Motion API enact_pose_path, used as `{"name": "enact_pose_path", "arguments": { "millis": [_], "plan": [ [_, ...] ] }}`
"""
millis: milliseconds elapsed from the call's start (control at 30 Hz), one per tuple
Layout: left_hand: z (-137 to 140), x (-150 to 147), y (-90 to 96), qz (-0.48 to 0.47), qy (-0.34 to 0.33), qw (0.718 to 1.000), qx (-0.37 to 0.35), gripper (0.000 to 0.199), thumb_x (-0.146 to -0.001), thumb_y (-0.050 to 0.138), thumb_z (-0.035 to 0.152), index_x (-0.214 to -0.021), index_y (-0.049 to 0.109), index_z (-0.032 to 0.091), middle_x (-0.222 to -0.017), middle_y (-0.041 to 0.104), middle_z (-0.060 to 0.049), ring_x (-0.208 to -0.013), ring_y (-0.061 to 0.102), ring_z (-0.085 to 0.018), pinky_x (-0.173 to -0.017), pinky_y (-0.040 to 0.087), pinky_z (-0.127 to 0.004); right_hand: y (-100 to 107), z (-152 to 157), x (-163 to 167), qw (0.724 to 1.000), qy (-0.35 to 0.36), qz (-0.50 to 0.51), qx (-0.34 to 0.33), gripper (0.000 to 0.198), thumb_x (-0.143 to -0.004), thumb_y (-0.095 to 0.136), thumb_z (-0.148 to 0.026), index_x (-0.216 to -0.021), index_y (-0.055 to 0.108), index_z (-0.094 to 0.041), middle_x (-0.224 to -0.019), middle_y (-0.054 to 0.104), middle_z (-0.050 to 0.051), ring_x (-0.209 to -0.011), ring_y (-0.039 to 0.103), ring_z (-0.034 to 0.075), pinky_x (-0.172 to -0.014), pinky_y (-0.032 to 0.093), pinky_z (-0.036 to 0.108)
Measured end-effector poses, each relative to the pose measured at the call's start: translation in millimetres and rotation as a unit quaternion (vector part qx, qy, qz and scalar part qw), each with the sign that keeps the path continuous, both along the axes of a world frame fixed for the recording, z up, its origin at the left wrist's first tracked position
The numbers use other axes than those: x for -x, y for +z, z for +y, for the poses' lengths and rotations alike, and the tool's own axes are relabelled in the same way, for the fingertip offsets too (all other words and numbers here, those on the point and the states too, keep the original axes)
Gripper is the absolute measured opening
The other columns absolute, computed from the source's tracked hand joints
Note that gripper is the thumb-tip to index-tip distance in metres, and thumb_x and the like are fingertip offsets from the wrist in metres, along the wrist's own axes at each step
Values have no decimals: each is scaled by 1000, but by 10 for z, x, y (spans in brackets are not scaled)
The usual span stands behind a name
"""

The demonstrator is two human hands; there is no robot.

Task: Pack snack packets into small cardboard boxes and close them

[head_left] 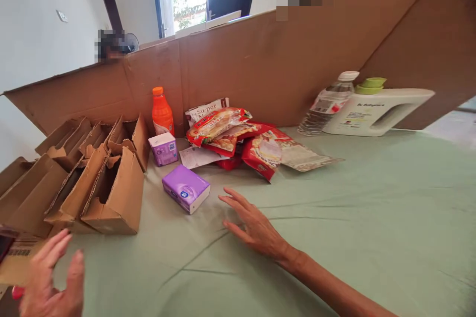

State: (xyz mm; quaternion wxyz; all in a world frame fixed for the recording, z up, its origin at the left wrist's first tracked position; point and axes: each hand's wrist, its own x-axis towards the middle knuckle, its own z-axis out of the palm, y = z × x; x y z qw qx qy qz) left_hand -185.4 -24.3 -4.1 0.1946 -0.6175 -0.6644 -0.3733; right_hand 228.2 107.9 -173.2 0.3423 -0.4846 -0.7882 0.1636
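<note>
My right hand (253,225) hovers over the green sheet (316,228), fingers apart and nothing in them. Just beyond its fingertips lies a purple tissue pack (186,188). A second purple tissue pack (163,149) stands farther back, in front of an orange bottle (162,111). Down at the lower left, my left hand (54,277) is raised with thumb and fingers spread, slightly blurred and holding nothing. It is nearest to the open cardboard boxes (115,203). Red food packets (260,151) are heaped behind the tissue packs, partly covering one another.
A tall cardboard wall (238,69) runs along the back. Against its right part lean a clear water bottle (329,104) and a white jug (372,114) with a green cap. A flat patterned packet (305,153) lies right of the heap. Pixelated patches hide parts of the background.
</note>
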Motion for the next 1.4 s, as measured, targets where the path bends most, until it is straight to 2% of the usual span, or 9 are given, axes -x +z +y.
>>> {"name": "enact_pose_path", "arguments": {
  "millis": [133,267,400,567,700,833,933,1100,1400],
  "plan": [
    [339,-569,-34,21,-9,1000,-19,52,-98,56,42,-146,49,23,-136,62,-16,-131,56,-35,-114,44,-57,-30,-38,74,998,-22,37,46,59,-93,58,-46,-148,52,-25,-161,43,17,-146,48,32,-114,47,53],
    [943,-631,96,10,24,998,57,68,-93,55,45,-150,42,12,-139,62,-22,-133,55,-39,-112,44,-59,360,208,491,997,-40,11,65,84,-85,69,-56,-157,39,-24,-165,35,20,-153,35,37,-116,41,58],
    [1206,-613,121,8,25,997,69,54,-90,49,29,-141,51,14,-122,72,-19,-115,68,-38,-103,50,-58,770,479,958,995,-45,-17,90,95,-76,78,-55,-156,41,-19,-161,38,25,-143,45,45,-109,44,61],
    [775,-670,122,16,-28,998,53,42,-95,45,34,-133,59,20,-125,73,-15,-122,67,-34,-104,53,-54,853,387,769,997,-9,-18,77,78,-74,77,-42,-146,54,-19,-149,54,20,-130,57,39,-107,46,54],
    [224,-856,96,13,-135,988,72,44,-99,52,36,-142,52,28,-118,76,-7,-105,75,-22,-87,63,-34,600,-3,-154,998,18,-20,64,78,-77,73,-44,-147,53,-17,-152,52,21,-139,52,36,-117,41,52],
    [-90,-1179,81,41,-306,947,94,50,-99,55,23,-147,48,33,-121,76,-5,-113,73,-20,-100,60,-35,302,-427,-1202,999,-35,15,19,68,-85,66,-57,-144,57,-24,-149,56,17,-138,55,35,-114,45,56],
    [-151,-1373,80,49,-371,921,105,53,-98,54,16,-148,47,33,-116,77,-4,-117,71,-21,-105,59,-40,199,-701,-1633,996,-91,6,20,66,-86,66,-60,-143,59,-27,-149,56,17,-138,55,37,-113,46,57],
    [-195,-1462,72,33,-362,925,107,41,-97,54,16,-135,55,32,-96,77,0,-108,75,-21,-105,59,-43,163,-848,-1668,994,-111,1,23,66,-89,62,-61,-145,57,-26,-153,52,17,-142,51,37,-115,46,56],
    [-338,-1464,82,42,-360,923,131,22,-91,58,10,-106,61,26,-113,77,-5,-116,70,-22,-105,57,-44,176,-324,-1287,996,-71,35,27,69,-86,66,-62,-142,58,-23,-156,49,18,-145,47,37,-119,40,56]
  ]
}}
